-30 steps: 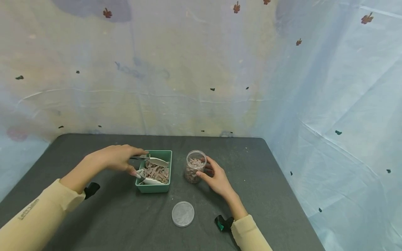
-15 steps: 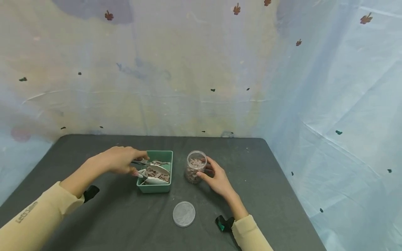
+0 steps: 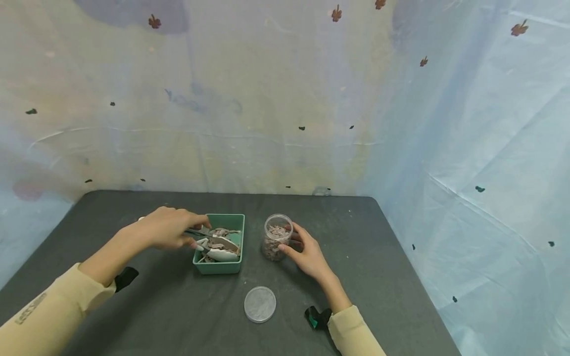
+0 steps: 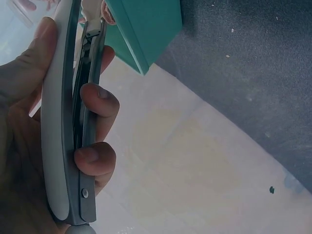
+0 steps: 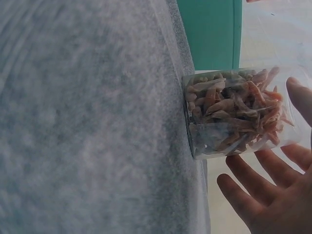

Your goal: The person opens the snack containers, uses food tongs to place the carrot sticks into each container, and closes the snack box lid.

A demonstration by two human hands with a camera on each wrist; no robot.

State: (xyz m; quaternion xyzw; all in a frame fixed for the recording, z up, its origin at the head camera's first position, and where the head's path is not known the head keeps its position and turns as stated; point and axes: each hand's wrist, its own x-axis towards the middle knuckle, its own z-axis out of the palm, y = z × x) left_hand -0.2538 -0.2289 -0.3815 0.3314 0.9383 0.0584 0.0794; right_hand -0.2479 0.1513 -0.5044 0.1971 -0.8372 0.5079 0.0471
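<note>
My left hand (image 3: 166,227) grips a pair of tongs (image 4: 58,117) with white and grey handles, its fingers curled round them in the left wrist view. The white scoop-shaped tips (image 3: 224,255) of the tongs are down in a green rectangular bin (image 3: 220,268), with brownish dried strips (image 3: 216,244) between and around them. To the right stands a clear jar (image 3: 272,249), uncovered and largely filled with similar strips (image 5: 239,109). My right hand (image 3: 309,254) holds the jar from its right side, thumb in front and fingers behind.
A round clear lid (image 3: 260,304) lies flat on the dark grey tabletop (image 3: 178,311), in front of the bin and jar. Behind and to the right hangs a pale patterned sheet (image 3: 267,99). Small crumbs dot the table.
The tongs' tips have dipped lower into the bin and drawn closer together around some strips. Green bin floor now shows at the back right. My right hand and the jar keep their place.
</note>
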